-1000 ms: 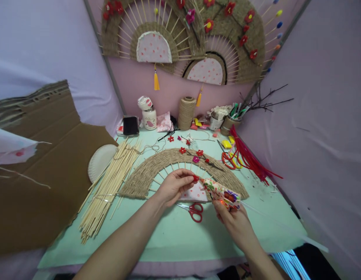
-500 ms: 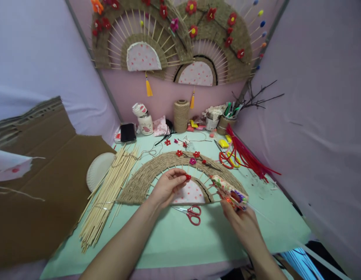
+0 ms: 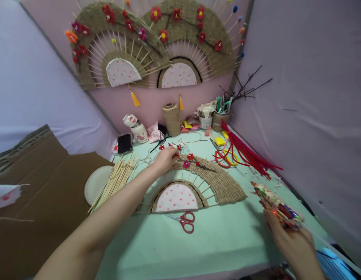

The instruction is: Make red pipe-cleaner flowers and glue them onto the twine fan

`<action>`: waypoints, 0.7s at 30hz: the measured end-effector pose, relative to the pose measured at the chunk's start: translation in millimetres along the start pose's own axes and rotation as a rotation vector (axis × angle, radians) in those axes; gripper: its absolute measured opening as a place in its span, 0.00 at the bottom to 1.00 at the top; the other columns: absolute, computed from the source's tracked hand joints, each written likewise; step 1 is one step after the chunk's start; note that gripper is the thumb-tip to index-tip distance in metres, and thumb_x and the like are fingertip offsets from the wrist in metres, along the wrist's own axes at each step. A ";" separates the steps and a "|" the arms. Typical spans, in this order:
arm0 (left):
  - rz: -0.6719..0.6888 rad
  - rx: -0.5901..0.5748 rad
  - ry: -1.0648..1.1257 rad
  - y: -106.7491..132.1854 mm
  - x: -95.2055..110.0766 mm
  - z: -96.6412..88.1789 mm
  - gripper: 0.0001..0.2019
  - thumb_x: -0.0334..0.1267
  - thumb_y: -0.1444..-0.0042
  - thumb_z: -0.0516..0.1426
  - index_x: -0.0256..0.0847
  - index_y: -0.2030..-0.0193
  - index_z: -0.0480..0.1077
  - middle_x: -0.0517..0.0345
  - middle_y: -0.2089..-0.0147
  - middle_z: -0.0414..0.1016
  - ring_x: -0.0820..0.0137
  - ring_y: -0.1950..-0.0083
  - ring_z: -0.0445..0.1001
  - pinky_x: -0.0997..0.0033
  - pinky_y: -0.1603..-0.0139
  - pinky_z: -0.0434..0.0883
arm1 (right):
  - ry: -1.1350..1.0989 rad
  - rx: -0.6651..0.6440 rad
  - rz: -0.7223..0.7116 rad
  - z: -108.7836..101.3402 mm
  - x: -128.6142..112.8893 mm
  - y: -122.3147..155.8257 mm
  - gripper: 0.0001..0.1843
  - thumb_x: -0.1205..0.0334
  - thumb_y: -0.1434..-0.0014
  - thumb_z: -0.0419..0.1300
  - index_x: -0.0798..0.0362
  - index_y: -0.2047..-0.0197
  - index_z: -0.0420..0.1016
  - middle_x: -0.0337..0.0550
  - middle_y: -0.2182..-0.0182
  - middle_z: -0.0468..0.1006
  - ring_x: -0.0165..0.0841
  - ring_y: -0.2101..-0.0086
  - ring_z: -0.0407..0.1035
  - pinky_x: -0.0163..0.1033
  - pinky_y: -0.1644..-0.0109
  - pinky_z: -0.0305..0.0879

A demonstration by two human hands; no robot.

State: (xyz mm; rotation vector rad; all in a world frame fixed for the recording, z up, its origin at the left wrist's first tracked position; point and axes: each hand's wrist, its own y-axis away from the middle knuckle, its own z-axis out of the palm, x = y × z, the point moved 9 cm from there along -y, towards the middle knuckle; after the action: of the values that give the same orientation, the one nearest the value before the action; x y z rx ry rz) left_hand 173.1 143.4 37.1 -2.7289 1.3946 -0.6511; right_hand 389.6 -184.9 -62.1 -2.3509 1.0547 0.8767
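Note:
A half-round jute fan with wooden spokes and a pink dotted centre lies on the mint table top. My left hand reaches over its upper left edge, fingers closed and pressing a small red flower onto the jute. More small flowers sit along a dark twig on the fan. My right hand is at the table's right front, closed around a flower-patterned glue gun held away from the fan.
Red-handled scissors lie just in front of the fan. A bundle of bamboo skewers and a paper plate lie left, by brown cardboard. A twine spool, jars, a phone and red pipe cleaners crowd the back.
My left hand carried the small red flower from the fan's spokes up to its upper jute edge. My right hand drew the glue gun back to the right, away from the fan.

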 end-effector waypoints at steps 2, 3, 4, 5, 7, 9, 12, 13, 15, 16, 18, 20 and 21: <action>0.019 -0.061 -0.060 -7.7 -0.1 13.5 0.10 0.29 0.47 0.52 0.38 0.66 0.75 0.50 0.61 0.75 0.65 0.59 0.71 0.68 0.55 0.65 | 0.040 0.025 0.045 -1.4 10.2 2.1 0.20 0.43 0.48 0.52 0.49 0.72 0.76 0.48 0.79 0.77 0.49 0.64 0.75 0.45 0.65 0.69; 0.017 -0.078 -0.076 -10.0 -0.6 17.6 0.10 0.29 0.47 0.52 0.38 0.66 0.75 0.49 0.61 0.75 0.65 0.58 0.71 0.68 0.55 0.65 | 0.057 0.040 0.066 -1.6 13.8 3.5 0.22 0.42 0.48 0.51 0.49 0.71 0.77 0.48 0.78 0.78 0.49 0.63 0.75 0.45 0.64 0.69; 0.010 -0.091 -0.087 -11.9 -1.4 20.5 0.10 0.29 0.47 0.52 0.38 0.66 0.75 0.49 0.61 0.75 0.64 0.58 0.71 0.68 0.55 0.65 | 0.073 0.052 0.080 -1.4 16.0 4.8 0.23 0.41 0.48 0.50 0.49 0.70 0.77 0.48 0.76 0.79 0.50 0.61 0.74 0.45 0.63 0.69; 0.001 -0.101 -0.097 -13.5 -2.5 22.5 0.10 0.29 0.48 0.52 0.38 0.66 0.76 0.49 0.62 0.75 0.64 0.58 0.71 0.68 0.55 0.65 | 0.084 0.063 0.086 -0.9 17.1 5.6 0.25 0.40 0.48 0.49 0.49 0.69 0.78 0.48 0.75 0.79 0.50 0.60 0.74 0.45 0.63 0.69; -0.018 -0.120 -0.121 -16.6 -5.5 25.7 0.10 0.30 0.49 0.53 0.39 0.67 0.76 0.49 0.62 0.76 0.64 0.59 0.71 0.68 0.55 0.65 | 0.088 0.070 0.081 0.9 17.1 5.7 0.27 0.38 0.48 0.48 0.49 0.69 0.78 0.49 0.74 0.80 0.50 0.59 0.74 0.45 0.62 0.69; -0.039 -0.137 -0.143 -19.9 -9.1 28.9 0.10 0.30 0.49 0.53 0.39 0.67 0.76 0.50 0.63 0.76 0.64 0.59 0.71 0.68 0.56 0.65 | 0.088 0.073 0.074 2.1 17.1 4.2 0.28 0.37 0.48 0.48 0.49 0.68 0.79 0.49 0.73 0.80 0.50 0.58 0.74 0.45 0.62 0.69; -0.067 -0.154 -0.176 -24.2 -13.6 33.3 0.09 0.31 0.50 0.54 0.39 0.68 0.77 0.50 0.64 0.77 0.64 0.60 0.72 0.68 0.57 0.65 | 0.089 0.080 0.077 2.2 18.8 1.8 0.27 0.37 0.48 0.48 0.48 0.68 0.79 0.48 0.75 0.79 0.49 0.59 0.74 0.45 0.63 0.69; -0.076 -0.157 -0.187 -25.2 -14.6 34.5 0.09 0.31 0.50 0.54 0.39 0.69 0.77 0.49 0.64 0.77 0.63 0.61 0.72 0.68 0.58 0.65 | 0.087 0.082 0.080 2.1 19.1 1.4 0.27 0.38 0.48 0.48 0.48 0.68 0.79 0.48 0.75 0.79 0.49 0.59 0.74 0.45 0.62 0.70; -0.095 -0.160 -0.210 -26.6 -15.9 36.1 0.08 0.31 0.50 0.55 0.38 0.69 0.77 0.48 0.65 0.77 0.63 0.61 0.72 0.68 0.59 0.65 | 0.083 0.072 0.091 2.9 18.5 1.4 0.27 0.38 0.47 0.48 0.48 0.67 0.79 0.49 0.74 0.80 0.50 0.58 0.74 0.45 0.61 0.70; -0.104 -0.161 -0.221 -27.0 -16.4 36.7 0.08 0.31 0.49 0.55 0.38 0.69 0.77 0.48 0.65 0.77 0.63 0.62 0.72 0.67 0.59 0.65 | 0.080 0.067 0.096 3.2 17.2 1.6 0.27 0.38 0.47 0.47 0.49 0.67 0.78 0.50 0.73 0.80 0.50 0.57 0.73 0.46 0.60 0.70; -0.119 -0.165 -0.240 -27.5 -17.0 37.8 0.08 0.32 0.50 0.55 0.38 0.69 0.77 0.48 0.65 0.77 0.62 0.62 0.72 0.67 0.60 0.65 | 0.063 0.053 0.097 3.5 12.2 1.8 0.28 0.39 0.47 0.46 0.51 0.65 0.78 0.52 0.69 0.81 0.51 0.56 0.73 0.47 0.58 0.69; -0.129 -0.172 -0.253 -27.7 -17.5 39.1 0.08 0.32 0.49 0.56 0.38 0.69 0.77 0.48 0.65 0.78 0.62 0.62 0.73 0.67 0.60 0.64 | 0.037 0.026 0.078 4.4 5.6 1.2 0.28 0.41 0.46 0.46 0.53 0.62 0.77 0.53 0.64 0.81 0.51 0.54 0.72 0.47 0.55 0.69; -0.134 -0.176 -0.258 -27.7 -17.7 39.8 0.08 0.32 0.49 0.56 0.38 0.69 0.77 0.47 0.66 0.78 0.62 0.62 0.73 0.67 0.60 0.64 | 0.026 0.019 0.069 4.2 3.0 0.6 0.28 0.42 0.46 0.46 0.53 0.61 0.77 0.53 0.62 0.80 0.50 0.54 0.72 0.47 0.54 0.68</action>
State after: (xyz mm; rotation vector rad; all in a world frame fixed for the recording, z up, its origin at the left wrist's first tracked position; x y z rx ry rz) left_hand 199.9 166.8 -0.3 -2.9290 1.2753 -0.1741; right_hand 389.2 -184.4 -67.2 -2.3291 1.1552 0.8592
